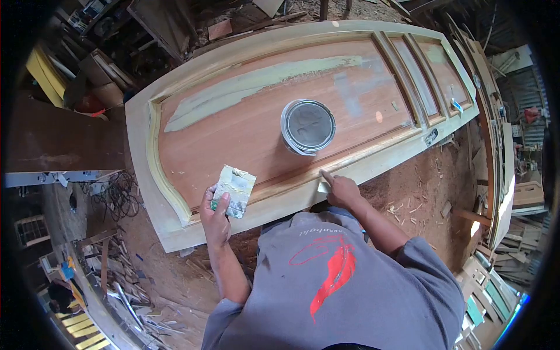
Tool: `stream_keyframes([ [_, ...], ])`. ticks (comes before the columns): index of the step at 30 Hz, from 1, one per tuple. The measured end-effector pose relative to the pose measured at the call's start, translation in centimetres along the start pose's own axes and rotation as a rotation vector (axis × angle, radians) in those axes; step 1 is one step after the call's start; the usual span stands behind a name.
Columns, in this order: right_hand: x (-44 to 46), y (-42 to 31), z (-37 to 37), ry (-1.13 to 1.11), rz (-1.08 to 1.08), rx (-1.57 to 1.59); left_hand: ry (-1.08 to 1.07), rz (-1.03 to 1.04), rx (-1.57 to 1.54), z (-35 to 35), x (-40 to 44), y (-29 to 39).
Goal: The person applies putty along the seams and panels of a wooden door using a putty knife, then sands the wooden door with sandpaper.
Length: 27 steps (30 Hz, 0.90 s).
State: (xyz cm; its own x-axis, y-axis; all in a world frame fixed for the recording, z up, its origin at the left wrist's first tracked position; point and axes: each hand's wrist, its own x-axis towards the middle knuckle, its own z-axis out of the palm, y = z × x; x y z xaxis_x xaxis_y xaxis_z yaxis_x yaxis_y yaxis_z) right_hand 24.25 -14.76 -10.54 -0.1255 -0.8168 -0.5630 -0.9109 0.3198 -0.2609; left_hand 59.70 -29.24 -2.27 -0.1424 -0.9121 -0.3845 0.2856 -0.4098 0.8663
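A wooden panel door (233,137) lies flat before me, its panels streaked with pale yellow and grey putty. My left hand (214,217) grips a flat putty-smeared board (236,186), thumb on top, above the door's near left edge. With the index finger stretched out, my right hand (344,191) reaches the near moulding (356,157) and the fingertip appears to touch it. Tucked under that hand's curled fingers is a small pale flat piece (324,186); its kind is unclear. An uncovered round can (308,127) of grey paste stands on the large panel.
A white-and-blue tool (457,105) and a dark smeared item (431,137) rest near the door's right end. Tall boards (493,140) lean at the right. Wood scraps (116,274) and tangled cables (119,195) litter the ground at left.
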Motion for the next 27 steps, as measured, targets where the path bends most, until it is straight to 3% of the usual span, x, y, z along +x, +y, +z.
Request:
stream_keyframes([
  [3,0.4,2.0,1.3,-0.032,-0.038,-0.104,0.003,-0.001,-0.002,0.2,-0.3,0.2],
  [6,-0.6,1.6,-0.1,0.087,0.003,0.000,0.001,-0.006,0.003,0.5,-0.3,0.2],
  [9,-0.3,1.4,-1.2,-0.121,0.045,-0.014,0.003,-0.007,-0.003,0.9,-0.4,-0.5],
  [14,-1.9,-1.6,-5.3,0.069,-0.250,0.307,-0.020,0.006,0.047,2.4,-0.9,-0.7],
  [15,-2.6,-2.8,-7.2,0.123,-0.313,0.396,-0.030,0.019,0.092,2.8,-1.1,-0.6],
  [18,-3.9,-6.5,-12.7,0.010,-0.354,0.612,-0.067,0.072,0.236,4.2,-1.7,-0.5],
  [23,-3.7,-8.7,-13.9,0.254,-0.533,0.538,-0.113,0.186,0.546,5.8,-2.8,-1.0],
  [27,-3.2,-9.3,-13.8,0.183,-0.526,0.580,-0.134,0.193,0.773,6.6,-4.0,-0.7],
])
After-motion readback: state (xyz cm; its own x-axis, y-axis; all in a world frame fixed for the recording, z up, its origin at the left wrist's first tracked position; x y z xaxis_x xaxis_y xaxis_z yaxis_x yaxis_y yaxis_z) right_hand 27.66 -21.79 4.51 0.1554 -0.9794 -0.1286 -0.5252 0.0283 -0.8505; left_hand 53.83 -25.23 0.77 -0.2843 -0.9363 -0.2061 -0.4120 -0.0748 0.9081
